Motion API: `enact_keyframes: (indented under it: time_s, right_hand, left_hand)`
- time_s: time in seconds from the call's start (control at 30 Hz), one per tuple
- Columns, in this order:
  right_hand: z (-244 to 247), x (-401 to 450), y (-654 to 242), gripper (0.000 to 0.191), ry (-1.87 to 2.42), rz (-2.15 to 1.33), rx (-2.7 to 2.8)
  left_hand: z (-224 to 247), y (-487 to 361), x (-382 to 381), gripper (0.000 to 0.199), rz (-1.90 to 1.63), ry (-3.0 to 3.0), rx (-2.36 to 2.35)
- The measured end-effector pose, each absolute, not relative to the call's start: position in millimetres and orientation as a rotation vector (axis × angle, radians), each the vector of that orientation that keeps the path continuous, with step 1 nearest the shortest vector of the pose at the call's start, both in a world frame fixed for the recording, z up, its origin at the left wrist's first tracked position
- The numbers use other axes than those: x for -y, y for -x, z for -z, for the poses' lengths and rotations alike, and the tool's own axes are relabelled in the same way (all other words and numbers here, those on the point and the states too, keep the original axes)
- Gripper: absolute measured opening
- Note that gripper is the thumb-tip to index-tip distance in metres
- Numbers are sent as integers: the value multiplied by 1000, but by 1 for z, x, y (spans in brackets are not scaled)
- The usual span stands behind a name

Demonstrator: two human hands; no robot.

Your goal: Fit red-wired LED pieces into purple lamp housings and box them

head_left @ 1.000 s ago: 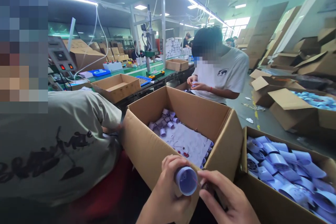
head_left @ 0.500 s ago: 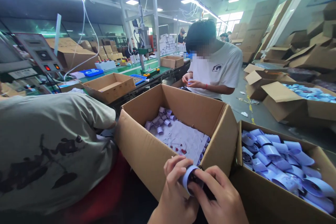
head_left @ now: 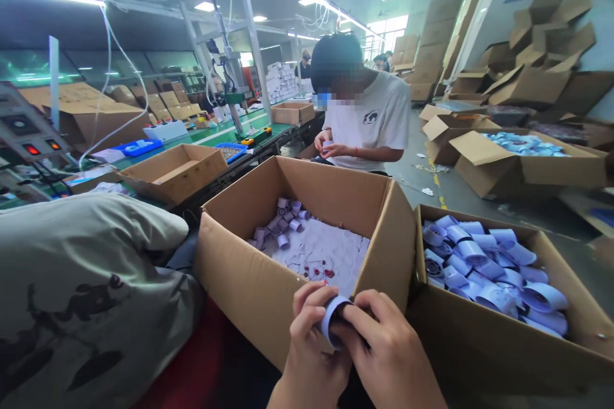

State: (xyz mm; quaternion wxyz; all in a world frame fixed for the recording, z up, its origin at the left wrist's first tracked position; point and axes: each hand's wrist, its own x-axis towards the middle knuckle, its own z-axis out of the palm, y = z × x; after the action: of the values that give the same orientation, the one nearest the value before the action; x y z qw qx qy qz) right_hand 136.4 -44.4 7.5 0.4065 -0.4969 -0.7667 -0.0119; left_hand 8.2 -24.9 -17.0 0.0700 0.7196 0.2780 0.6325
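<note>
My left hand (head_left: 309, 339) is closed around a short, pale plastic cylinder (head_left: 330, 319), its round opening turned to the right. The thumb and forefinger of my right hand (head_left: 384, 339) are pushed into that opening; whatever they pinch inside is hidden. Both hands are over the near edge of a large open carton (head_left: 244, 281). Inside that carton, small pale cylinders (head_left: 283, 241) are heaped at the far left. A white sheet (head_left: 307, 246) covers much of the rest, with small red parts on thin wires (head_left: 326, 271) lying on it.
To the right, another carton (head_left: 484, 316) is full of larger pale plastic tubes (head_left: 499, 297). A co-worker in a white shirt (head_left: 369, 118) sits across, handling a small part. Another person's back (head_left: 86, 294) is close on my left. A green workbench (head_left: 206, 137) runs behind.
The view has swung to the right, so the surroundings appear shifted left. My right fingers have gone deeper into the cylinder, while my left hand keeps hold of it.
</note>
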Motion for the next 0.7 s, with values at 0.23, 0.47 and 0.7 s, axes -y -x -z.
enact_keyframes:
  time_s: [0.23, 0.47, 0.7]
  right_hand:
    - [-13, 46, -141, 23, 1194, -30, 1893]
    - [-23, 42, -158, 64, 932, -111, 1975]
    - [-16, 40, -155, 33, 785, 34, 1866]
  left_hand:
    - [20, -4, 24, 66, -1843, -1994, -747]
    - [12, -13, 35, 56, -1697, -1500, -648]
    - [-17, -20, 42, 42, -1531, -1315, -748]
